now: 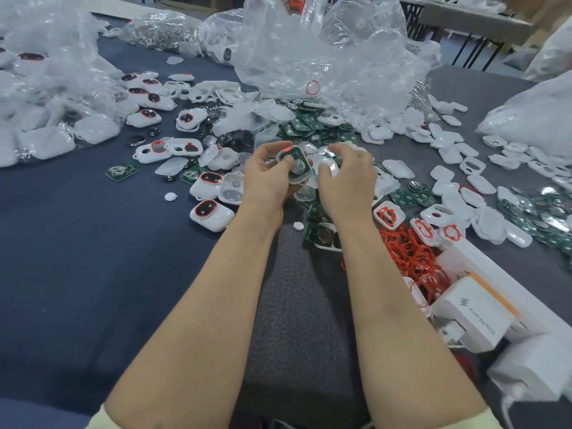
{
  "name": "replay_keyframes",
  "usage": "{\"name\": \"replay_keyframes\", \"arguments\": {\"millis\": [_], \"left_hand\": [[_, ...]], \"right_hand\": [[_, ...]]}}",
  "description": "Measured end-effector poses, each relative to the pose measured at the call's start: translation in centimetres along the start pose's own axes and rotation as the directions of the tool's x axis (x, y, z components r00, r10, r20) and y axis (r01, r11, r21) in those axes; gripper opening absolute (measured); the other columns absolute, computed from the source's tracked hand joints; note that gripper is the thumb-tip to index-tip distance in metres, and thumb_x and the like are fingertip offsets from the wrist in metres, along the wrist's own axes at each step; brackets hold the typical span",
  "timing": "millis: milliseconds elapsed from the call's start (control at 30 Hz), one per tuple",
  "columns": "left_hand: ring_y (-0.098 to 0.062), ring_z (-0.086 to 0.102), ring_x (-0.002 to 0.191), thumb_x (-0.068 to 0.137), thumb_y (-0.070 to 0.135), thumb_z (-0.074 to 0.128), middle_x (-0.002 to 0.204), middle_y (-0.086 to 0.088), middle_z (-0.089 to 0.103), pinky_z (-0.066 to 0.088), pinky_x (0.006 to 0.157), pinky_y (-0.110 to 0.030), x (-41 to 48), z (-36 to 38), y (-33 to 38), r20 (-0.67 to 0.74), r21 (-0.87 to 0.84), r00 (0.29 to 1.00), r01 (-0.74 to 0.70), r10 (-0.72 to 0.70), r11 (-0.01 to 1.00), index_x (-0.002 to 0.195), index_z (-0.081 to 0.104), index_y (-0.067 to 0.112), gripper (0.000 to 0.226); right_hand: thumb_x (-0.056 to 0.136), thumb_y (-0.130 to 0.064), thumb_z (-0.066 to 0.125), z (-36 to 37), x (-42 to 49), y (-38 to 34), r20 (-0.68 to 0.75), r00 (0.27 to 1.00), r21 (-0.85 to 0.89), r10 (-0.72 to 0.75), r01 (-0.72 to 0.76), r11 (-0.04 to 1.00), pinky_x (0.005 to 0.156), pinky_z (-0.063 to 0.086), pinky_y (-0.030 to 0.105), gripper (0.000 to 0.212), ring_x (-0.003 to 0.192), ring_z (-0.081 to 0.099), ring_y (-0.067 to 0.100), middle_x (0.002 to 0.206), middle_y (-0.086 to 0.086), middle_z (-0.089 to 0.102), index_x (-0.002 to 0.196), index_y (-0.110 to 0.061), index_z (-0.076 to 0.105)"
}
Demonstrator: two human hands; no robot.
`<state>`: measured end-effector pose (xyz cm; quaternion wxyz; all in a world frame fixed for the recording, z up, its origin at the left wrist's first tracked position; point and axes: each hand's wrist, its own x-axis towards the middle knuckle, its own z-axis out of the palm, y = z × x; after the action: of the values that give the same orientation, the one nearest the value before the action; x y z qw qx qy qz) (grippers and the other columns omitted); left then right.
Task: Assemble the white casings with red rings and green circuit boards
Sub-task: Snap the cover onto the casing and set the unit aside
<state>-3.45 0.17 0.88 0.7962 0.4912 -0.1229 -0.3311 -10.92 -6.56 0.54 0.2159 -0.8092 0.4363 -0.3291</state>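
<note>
Gripping a white casing [295, 165] with a green board inside, the left hand [267, 178] meets the right hand [346, 178], curled on a clear piece [328, 167].

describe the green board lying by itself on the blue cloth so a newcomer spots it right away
Start at the dark blue cloth covering the table's left side. Left of the left hand, at the near edge of the scattered white casings, lies the green circuit board. Unlike the heaped boards, it sits alone on bare cloth, farthest left.

White casing [300, 174] partly behind the left hand [266, 181].
</note>
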Motion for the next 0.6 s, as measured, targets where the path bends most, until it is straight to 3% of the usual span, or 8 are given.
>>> {"name": "replay_keyframes", "arguments": {"millis": [67, 133, 233, 333, 467, 600], "left_hand": [[-0.019, 0.063, 0.081, 0.096, -0.006, 0.045, 0.097, -0.012, 0.063, 0.054, 0.058, -0.024, 0.03, -0.05, 0.03, -0.007, -0.006, 1.0, -0.003, 0.003, 1.0, 0.085, 0.056, 0.018, 0.028], [-0.015, 0.061, 0.073, 0.096, -0.006, 0.045, 0.087, -0.007, 0.061, 0.055, 0.055, -0.021, 0.01, -0.08, 0.04, 0.002, -0.027, 1.0, -0.011, 0.011, 1.0, 0.086, 0.056, 0.016, 0.027], [-0.016, 0.062, 0.074, 0.096, -0.006, 0.044, 0.087, -0.006, 0.062, 0.056, 0.059, -0.022, -0.03, -0.17, 0.03, 0.06, -0.031, 0.998, -0.013, 0.015, 0.999, 0.094, 0.057, 0.013, 0.023], [-0.016, 0.063, 0.076, 0.097, -0.004, 0.044, 0.09, -0.007, 0.064, 0.057, 0.067, -0.025, -0.17, -0.31, 0.04, 0.142, -0.019, 0.99, -0.015, 0.017, 1.0, 0.099, 0.058, 0.012, 0.022], [-0.014, 0.065, 0.073, 0.098, -0.003, 0.044, 0.089, -0.005, 0.065, 0.058, 0.064, -0.023, -0.3, -0.45, 0.06, 0.184, 0.003, 0.983, -0.019, 0.018, 1.0, 0.096, 0.06, 0.015, 0.024], [-0.011, 0.063, 0.069, 0.097, -0.004, 0.043, 0.085, -0.003, 0.065, 0.057, 0.061, -0.022, -0.3, -0.33, -0.1, 0.168, 0.077, 0.985, -0.045, 0.031, 0.996, 0.092, 0.059, 0.016, 0.027]], "right_hand": [[0.093, -0.025, 0.056, -0.07, -0.14, -0.41, -0.043, 0.997, 0.062, -0.067, 0.07, 0.996, 0.101, 0.029, 0.027, 0.029, 0.115, 0.047, 0.023, 0.122, 0.009, 0.055, 0.119, -0.016, 0.062], [0.091, -0.025, 0.061, -0.1, -0.21, -0.91, -0.012, 0.994, 0.206, -0.109, 0.109, 0.972, 0.094, 0.042, 0.029, 0.02, 0.101, 0.058, 0.016, 0.105, 0.004, 0.066, 0.105, -0.013, 0.068], [0.089, -0.021, 0.065, -0.24, -0.16, -1.11, 0.116, 0.993, 0.413, -0.016, -0.033, 0.91, 0.073, 0.048, 0.02, 0.007, 0.082, 0.063, 0.009, 0.09, 0.0, 0.069, 0.095, -0.017, 0.065], [0.089, -0.017, 0.065, -0.32, 0.05, -0.9, 0.227, 0.97, 0.581, 0.086, -0.206, 0.787, 0.053, 0.045, 0.012, 0.011, 0.07, 0.063, 0.006, 0.086, 0.002, 0.069, 0.092, -0.023, 0.056], [0.09, -0.012, 0.064, -0.26, 0.3, -0.71, 0.322, 0.939, 0.67, 0.12, -0.316, 0.672, 0.061, 0.046, 0.029, 0.016, 0.075, 0.063, 0.022, 0.082, 0.008, 0.067, 0.091, -0.022, 0.052], [0.089, -0.012, 0.064, -0.14, 0.51, -0.49, 0.359, 0.921, 0.647, 0.154, -0.365, 0.67, 0.057, 0.043, 0.027, 0.018, 0.077, 0.06, 0.023, 0.089, 0.014, 0.065, 0.096, -0.02, 0.05]]}}
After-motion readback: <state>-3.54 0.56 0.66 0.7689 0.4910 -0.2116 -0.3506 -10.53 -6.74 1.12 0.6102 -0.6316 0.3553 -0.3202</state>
